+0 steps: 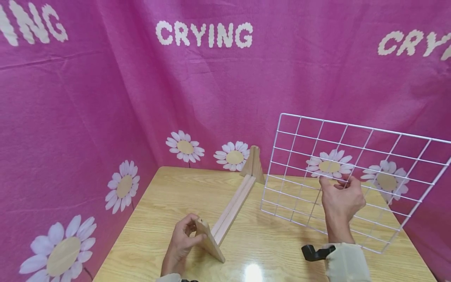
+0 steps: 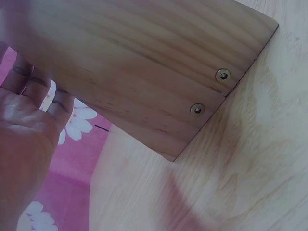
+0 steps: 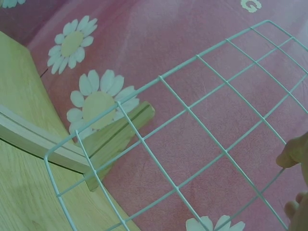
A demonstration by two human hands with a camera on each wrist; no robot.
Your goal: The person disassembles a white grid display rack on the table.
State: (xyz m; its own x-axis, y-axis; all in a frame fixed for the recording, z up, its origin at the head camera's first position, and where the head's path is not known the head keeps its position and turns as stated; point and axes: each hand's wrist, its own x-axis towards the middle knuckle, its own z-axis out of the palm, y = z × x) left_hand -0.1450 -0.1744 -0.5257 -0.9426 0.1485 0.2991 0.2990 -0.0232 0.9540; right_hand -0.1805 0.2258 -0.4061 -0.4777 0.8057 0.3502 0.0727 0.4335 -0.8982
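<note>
A wooden stand with a long grooved base bar (image 1: 234, 209) lies lengthwise on the table, a tapered upright end at each end. My left hand (image 1: 181, 239) grips the near end panel (image 1: 210, 243) between thumb and fingers. Two bolt heads (image 2: 223, 75) show low on that panel in the left wrist view. My right hand (image 1: 341, 196) pinches the wires of a white wire grid panel (image 1: 318, 139), held up and tilted to the right of the stand. In the right wrist view the grid's corner (image 3: 46, 157) overlaps the far upright (image 3: 120, 137).
The light wood table (image 1: 148, 219) is bounded at the back and left by a pink curtain (image 1: 211, 90) printed with daisies and letters. A black strap piece (image 1: 317, 253) sits at my right wrist.
</note>
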